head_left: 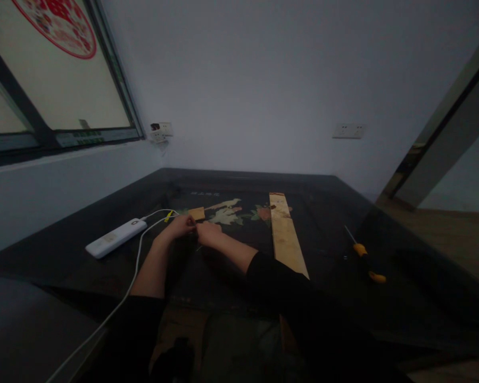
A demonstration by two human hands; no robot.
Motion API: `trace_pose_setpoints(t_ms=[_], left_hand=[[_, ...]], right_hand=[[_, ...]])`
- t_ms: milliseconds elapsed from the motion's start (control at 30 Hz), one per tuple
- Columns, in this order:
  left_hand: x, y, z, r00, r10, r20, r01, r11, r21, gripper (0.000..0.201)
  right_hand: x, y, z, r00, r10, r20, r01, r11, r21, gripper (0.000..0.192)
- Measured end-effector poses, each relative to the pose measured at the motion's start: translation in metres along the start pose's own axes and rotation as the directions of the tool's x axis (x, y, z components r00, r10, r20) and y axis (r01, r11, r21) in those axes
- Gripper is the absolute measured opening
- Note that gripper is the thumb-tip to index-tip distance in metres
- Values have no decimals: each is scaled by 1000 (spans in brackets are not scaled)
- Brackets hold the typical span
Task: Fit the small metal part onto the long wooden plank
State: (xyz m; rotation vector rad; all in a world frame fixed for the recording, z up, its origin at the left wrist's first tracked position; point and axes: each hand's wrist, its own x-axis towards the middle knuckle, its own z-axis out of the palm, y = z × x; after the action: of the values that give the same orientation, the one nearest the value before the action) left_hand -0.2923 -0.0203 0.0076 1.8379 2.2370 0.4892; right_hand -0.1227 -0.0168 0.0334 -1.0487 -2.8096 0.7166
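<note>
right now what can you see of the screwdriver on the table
The screwdriver lies flat on the dark table, well to the right of both hands and right of the long wooden strip. It has a thin metal shaft pointing away and a dark handle with yellow-orange bands at each end. Nothing touches it; a tiny item beside it is too small to identify.

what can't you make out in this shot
- Head view: what the left hand and right hand pinch between them is too small and dim to name.
- Fingers: bunched together, grip unclear.
- Screwdriver tip: thin, lost in the dark table.
- Cable: its lower end runs off the bottom edge.
</note>
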Motion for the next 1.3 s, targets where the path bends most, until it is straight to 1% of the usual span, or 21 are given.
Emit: trace_pose_setpoints(t_ms=[100, 167, 233, 333, 433, 467, 500, 533, 567, 633, 667, 700, 767, 833, 900, 967, 1033, 1100, 1200, 1267, 1300], left_hand=[[1, 6, 6, 997, 73, 0, -73, 993, -94, 13], [0, 8, 8, 993, 112, -26, -114, 983, -141, 13], [-1, 11, 11, 988, 151, -35, -155, 973, -173, 14], [-1, 16, 16, 973, 230, -8, -227, 957, -181, 17], [1, 20, 24, 943, 331, -11, -329, 931, -158, 19], [3, 20, 28, 931, 364, -24, -363, 920, -146, 20], [5, 20, 32, 919, 394, -35, -395, 909, -131, 22], [7, 20, 36, 905, 423, -38, -424, 898, -117, 24], [8, 20, 40, 894, 447, -35, -448, 888, -104, 26], [10, 19, 46, 885, 465, -27, -466, 881, -84, 28], [11, 19, 47, 887, 462, -23, -462, 884, -75, 28], [10, 19, 48, 892, 452, -19, -453, 889, -67, 27], [8, 20, 46, 901, 433, -4, -433, 900, -58, 25], [4, 22, 42, 910, 415, 15, -413, 908, -65, 23], [0, 23, 36, 919, 395, -3, -394, 916, -77, 22], [-2, 21, 32, 933, 353, -69, -358, 931, -75, 21], [-1, 14, 29, 949, 273, -158, -286, 956, -64, 22], [1, 4, 28, 960, 184, -213, -199, 979, -51, 22], [4, -7, 28, 968, 109, -227, -120, 992, -33, 21], [3, -3, 28, 969, 91, -229, -107, 993, -56, 19], [2, 5, 28, 968, 87, -235, -110, 990, -87, 17]], right_hand=[[-10, 8, -14, 998, -45, -46, 43, 998, -54, 46], [-22, 18, -29, 990, -98, -101, 89, 992, -95, 39], [-41, 35, -46, 982, -118, -149, 104, 989, -101, 34], [-87, 81, -72, 973, -122, -198, 108, 991, -81, 28], [-154, 148, -90, 958, -78, -274, 81, 997, -1, 21], [-179, 172, -94, 955, -14, -297, 19, 1000, 15, 21], [-205, 196, -97, 938, 63, -340, -70, 998, -7, 21], [-230, 219, -98, 908, 137, -396, -168, 985, -44, 21], [-254, 240, -98, 858, 227, -460, -299, 950, -89, 22], [-294, 273, -93, 744, 403, -532, -556, 816, -160, 30], [-308, 286, -88, 709, 471, -525, -631, 757, -173, 34], [-319, 295, -84, 687, 518, -511, -673, 718, -177, 39], [-329, 306, -74, 651, 585, -484, -718, 682, -140, 48], [-328, 309, -67, 645, 611, -460, -718, 691, -89, 54], [-323, 309, -64, 666, 612, -427, -693, 719, -51, 58], [-317, 307, -65, 696, 599, -396, -666, 745, -43, 60], [-314, 304, -68, 712, 592, -377, -653, 756, -44, 61], [-313, 301, -71, 719, 588, -371, -641, 767, -28, 58], [-308, 292, -78, 730, 537, -423, -590, 807, 8, 50], [-298, 280, -84, 748, 446, -491, -491, 870, 40, 43], [-290, 271, -86, 759, 395, -517, -421, 904, 73, 39]])
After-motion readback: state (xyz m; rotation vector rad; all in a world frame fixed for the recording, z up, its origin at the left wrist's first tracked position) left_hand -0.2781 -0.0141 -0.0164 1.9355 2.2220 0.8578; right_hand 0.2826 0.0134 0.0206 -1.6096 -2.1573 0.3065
